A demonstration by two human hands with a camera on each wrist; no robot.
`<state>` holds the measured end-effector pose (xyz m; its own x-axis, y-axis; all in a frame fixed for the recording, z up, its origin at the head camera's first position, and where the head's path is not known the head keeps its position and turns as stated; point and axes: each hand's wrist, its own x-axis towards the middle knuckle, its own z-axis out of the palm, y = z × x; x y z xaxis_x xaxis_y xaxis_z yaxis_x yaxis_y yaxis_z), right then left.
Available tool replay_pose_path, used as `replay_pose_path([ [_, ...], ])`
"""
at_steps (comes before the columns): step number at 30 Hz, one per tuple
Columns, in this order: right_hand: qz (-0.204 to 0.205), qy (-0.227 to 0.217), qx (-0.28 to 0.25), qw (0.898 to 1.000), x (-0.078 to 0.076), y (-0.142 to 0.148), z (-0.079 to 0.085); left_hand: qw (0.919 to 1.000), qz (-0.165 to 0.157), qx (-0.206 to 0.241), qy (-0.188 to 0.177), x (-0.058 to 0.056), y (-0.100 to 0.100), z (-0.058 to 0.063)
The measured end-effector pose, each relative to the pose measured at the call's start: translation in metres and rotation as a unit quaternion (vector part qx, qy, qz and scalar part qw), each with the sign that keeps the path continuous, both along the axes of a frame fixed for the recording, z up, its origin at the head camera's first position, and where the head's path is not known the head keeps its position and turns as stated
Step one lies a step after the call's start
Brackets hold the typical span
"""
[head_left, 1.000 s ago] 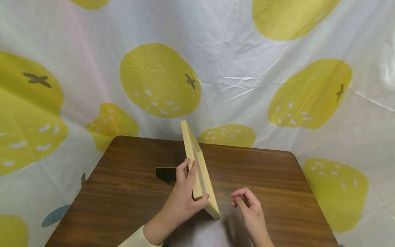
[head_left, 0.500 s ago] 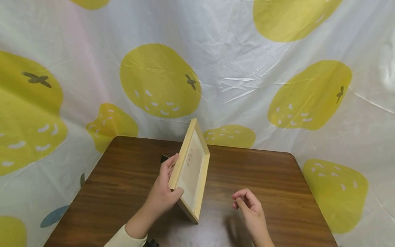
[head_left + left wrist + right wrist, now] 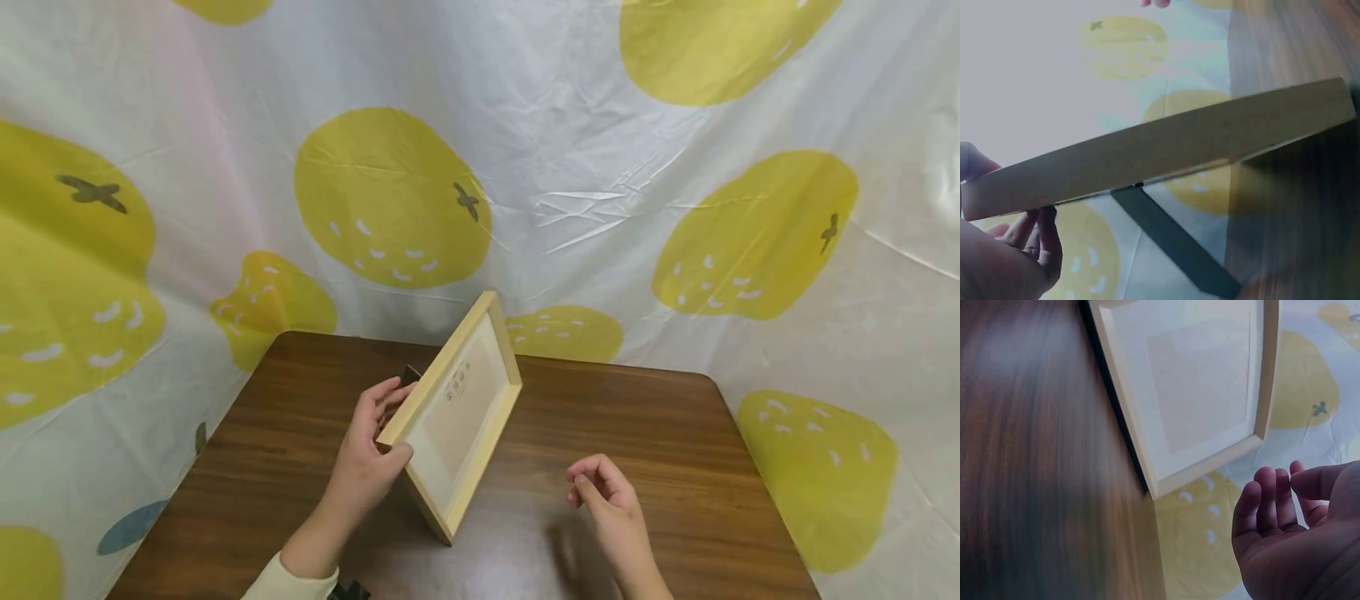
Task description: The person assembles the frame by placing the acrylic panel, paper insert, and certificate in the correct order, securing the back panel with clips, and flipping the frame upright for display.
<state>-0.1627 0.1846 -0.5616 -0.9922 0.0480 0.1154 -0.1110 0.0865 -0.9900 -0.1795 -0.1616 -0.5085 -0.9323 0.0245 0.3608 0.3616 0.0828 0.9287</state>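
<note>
A light wooden picture frame (image 3: 427,383) with a white mat and a beige insert stands tilted on the brown table. My left hand (image 3: 356,467) grips its near left corner, thumb on the front and fingers behind. In the left wrist view the wooden edge of the frame (image 3: 1147,144) runs across, and a dark stand leg (image 3: 1179,244) sticks out from its back. My right hand (image 3: 607,508) hovers to the right of the frame, apart from it. Its fingers hang loosely curled with nothing between them, as the right wrist view also shows.
The dark wood table (image 3: 637,417) has rounded far corners. Behind it and along both sides hangs a white curtain (image 3: 570,167) printed with yellow fruit. A small black item (image 3: 351,592) shows by the left sleeve at the bottom edge.
The left hand has moved left and turned the picture frame, so its front now faces more toward me and the right. My right hand has stayed nearly still.
</note>
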Motion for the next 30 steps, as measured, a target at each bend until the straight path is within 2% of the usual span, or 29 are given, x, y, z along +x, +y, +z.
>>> replay_pose_path([
  [7, -0.012, -0.019, -0.001, 1.000, -0.002, 0.002, 0.000, 0.9997, 0.016, 0.010, -0.014, -0.004, -0.016, 0.005],
  [12, -0.018, -0.010, 0.007, 1.000, -0.008, 0.004, 0.001, 0.9993, -0.001, -0.031, -0.021, -0.007, -0.026, 0.010],
  [15, -0.018, 0.002, 0.017, 1.000, -0.017, 0.003, 0.004, 0.9978, -0.016, -0.058, -0.026, -0.008, -0.032, 0.014],
  [18, -0.014, 0.014, 0.034, 0.999, -0.037, 0.001, 0.012, 0.9965, -0.030, -0.073, -0.027, -0.009, -0.038, 0.018],
  [24, 0.004, 0.049, 0.100, 0.994, -0.096, 0.003, 0.035, 0.9951, -0.065, -0.070, -0.025, -0.012, -0.042, 0.022],
  [30, 0.047, 0.035, 0.175, 0.983, -0.147, 0.004, 0.034, 0.9930, -0.093, -0.064, -0.033, -0.013, -0.042, 0.020],
])
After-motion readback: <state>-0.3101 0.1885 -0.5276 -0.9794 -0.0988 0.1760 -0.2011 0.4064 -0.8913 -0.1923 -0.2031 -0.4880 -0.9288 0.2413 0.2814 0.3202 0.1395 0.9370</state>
